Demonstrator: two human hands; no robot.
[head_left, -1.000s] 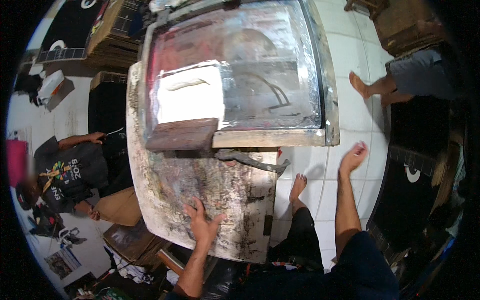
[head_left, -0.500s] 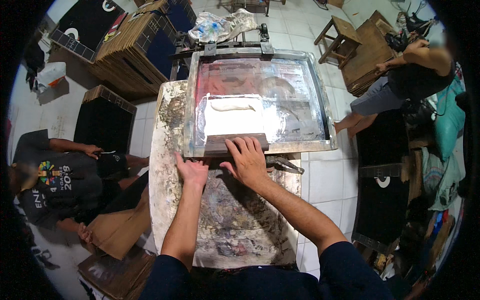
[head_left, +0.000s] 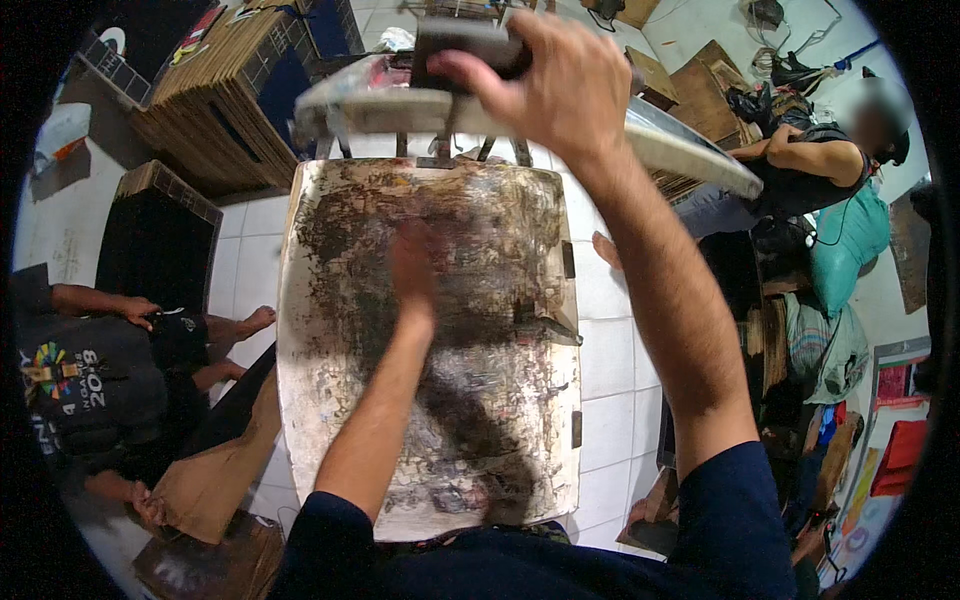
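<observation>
A screen printing frame (head_left: 380, 114) is tilted up at the far end of a paint-stained board (head_left: 340, 350), its near edge raised toward me. My right hand (head_left: 575, 95) is up at that edge, thumb and fingers closed round a dark wooden squeegee (head_left: 440, 55). Whether this hand also grips the frame I cannot tell. Low over the middle of the board is my left hand (head_left: 413, 270), smeared by motion. Its fingers cannot be made out, and nothing shows clearly in it.
Stacked boards (head_left: 215, 115) stand at the far left, with a black-topped stack (head_left: 155, 240) nearer. A person in a dark shirt (head_left: 100, 390) sits at the left beside a brown panel (head_left: 225, 475). Another person (head_left: 825, 160) is at the right, near green sacks (head_left: 850, 240).
The frame has swung up from lying flat, uncovering the board beneath. My right hand rose with the squeegee. My left hand left the frame's near edge and moved over the board.
</observation>
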